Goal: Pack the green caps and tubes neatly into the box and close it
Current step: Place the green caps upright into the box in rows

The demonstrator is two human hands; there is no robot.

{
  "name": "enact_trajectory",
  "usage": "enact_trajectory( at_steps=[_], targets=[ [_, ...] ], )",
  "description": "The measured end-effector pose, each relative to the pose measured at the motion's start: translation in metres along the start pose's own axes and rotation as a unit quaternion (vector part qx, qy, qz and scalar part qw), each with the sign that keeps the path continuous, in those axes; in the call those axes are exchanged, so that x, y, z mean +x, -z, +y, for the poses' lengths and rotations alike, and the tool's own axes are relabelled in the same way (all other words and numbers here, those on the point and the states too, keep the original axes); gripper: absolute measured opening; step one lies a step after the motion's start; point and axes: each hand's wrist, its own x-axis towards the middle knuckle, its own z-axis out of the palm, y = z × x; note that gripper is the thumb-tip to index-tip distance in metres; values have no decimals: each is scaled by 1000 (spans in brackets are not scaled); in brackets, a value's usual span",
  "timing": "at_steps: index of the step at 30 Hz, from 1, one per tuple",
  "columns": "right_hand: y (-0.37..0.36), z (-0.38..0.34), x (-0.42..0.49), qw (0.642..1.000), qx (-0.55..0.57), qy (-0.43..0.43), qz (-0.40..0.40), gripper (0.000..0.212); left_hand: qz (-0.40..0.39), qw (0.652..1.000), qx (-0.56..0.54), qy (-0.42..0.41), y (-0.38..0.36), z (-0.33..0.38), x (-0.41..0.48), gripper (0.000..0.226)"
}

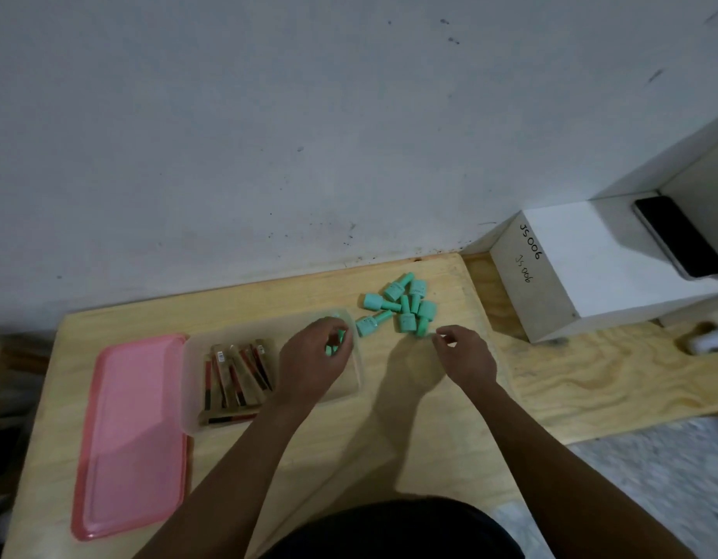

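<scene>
Loose mint-green plastic caps and tubes (401, 306), heaped on pale plywood worktop (430, 417) just beyond empty, half-curled right hand (466, 357); left hand (313, 363) grasps green pieces over translucent plastic box (191, 397).

One clear box (351, 381) with one pink lid (131, 433) beside it; about five tubes (236, 377) inside; roughly eight green caps (405, 306) loose on the table (430, 437); two hands
</scene>
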Motion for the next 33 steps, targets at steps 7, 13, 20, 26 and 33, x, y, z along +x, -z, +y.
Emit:
enact_trajectory(
  at_steps=[7, 13, 20, 26, 33],
  targets=[
    [-8, -5, 29, 997, -17, -37, -67, 30, -168, 984, -37, 47, -54, 53, 35, 27],
    [-10, -13, 46, 994, -49, -54, -86, 40, -202, 971, 28, 125, -99, 61, 63, 27],
    [-2, 7, 64, 993, -44, -38, -107, 38, -201, 955, 156, 150, -130, 63, 86, 31],
    [22, 35, 79, 986, 110, 36, -121, 24, -214, 941, 195, 173, -147, 63, 96, 30],
    [42, 40, 84, 959, 247, -42, -132, 25, -231, 944, 106, 210, -145, 68, 104, 19]
  ],
)
